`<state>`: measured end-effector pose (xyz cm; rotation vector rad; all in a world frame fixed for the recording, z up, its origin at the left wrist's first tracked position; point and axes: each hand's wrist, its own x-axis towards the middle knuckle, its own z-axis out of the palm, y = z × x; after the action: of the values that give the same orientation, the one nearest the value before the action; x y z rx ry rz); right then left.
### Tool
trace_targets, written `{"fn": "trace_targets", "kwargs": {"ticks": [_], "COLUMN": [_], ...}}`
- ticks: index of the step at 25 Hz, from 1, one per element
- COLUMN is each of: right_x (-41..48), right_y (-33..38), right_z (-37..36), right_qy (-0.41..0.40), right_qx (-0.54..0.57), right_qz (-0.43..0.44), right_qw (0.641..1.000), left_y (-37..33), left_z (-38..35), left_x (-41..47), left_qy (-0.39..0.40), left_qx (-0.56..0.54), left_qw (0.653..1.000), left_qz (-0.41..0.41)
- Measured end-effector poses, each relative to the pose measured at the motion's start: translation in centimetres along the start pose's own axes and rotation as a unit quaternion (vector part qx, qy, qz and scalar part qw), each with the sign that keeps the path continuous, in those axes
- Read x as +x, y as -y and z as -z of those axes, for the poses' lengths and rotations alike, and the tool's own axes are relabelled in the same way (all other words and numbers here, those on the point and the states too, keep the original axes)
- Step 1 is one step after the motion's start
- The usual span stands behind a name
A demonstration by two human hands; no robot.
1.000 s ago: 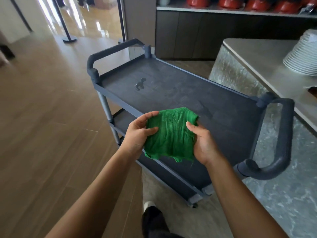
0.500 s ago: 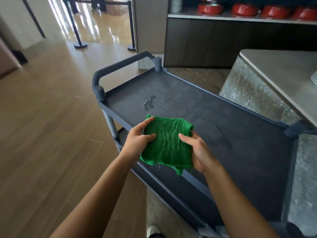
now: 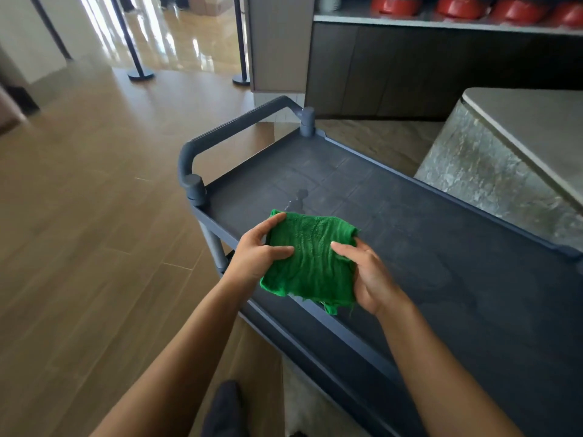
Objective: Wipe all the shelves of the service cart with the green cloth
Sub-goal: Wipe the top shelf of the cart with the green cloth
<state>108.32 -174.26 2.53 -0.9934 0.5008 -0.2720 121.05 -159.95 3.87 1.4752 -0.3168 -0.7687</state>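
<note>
Green cloth [image 3: 310, 263], centre of frame, above the near rim of the top shelf [image 3: 441, 247] of the service cart [image 3: 239, 127]; gripped at its side edges by left hand [image 3: 255, 257] and right hand [image 3: 366, 275], thumbs on top. Over the last 1 s, carried from mid-shelf towards the small puddle [image 3: 298, 200] just beyond its far edge. Judged: wiping not yet begun, all shelves outstanding. No brand, label or legible writing found.
</note>
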Motion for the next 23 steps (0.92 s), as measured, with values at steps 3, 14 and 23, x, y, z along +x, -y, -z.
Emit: {"fn": "trace_targets", "kwargs": {"ticks": [3,14,23], "right_x": [2.6,9.4,14.0], "right_y": [-0.9,-2.7,-3.1], "right_z": [-2.3,-7.7,-9.4], "right_qy": [-0.039,-0.161,-0.070], "right_qx": [0.019,0.004,0.089], "right_qz": [0.009,0.016,0.025], "right_qw": [0.999,0.987,0.993], "left_y": [-1.2,-3.3,-4.3], "left_z": [2.9,9.2,5.7], "left_x": [3.0,11.8,12.9], "left_qy": [0.032,0.169,0.203], "left_qx": [0.017,0.251,0.491], "left_qw": [0.999,0.952,0.838], "left_qz": [0.012,-0.050,-0.129]}}
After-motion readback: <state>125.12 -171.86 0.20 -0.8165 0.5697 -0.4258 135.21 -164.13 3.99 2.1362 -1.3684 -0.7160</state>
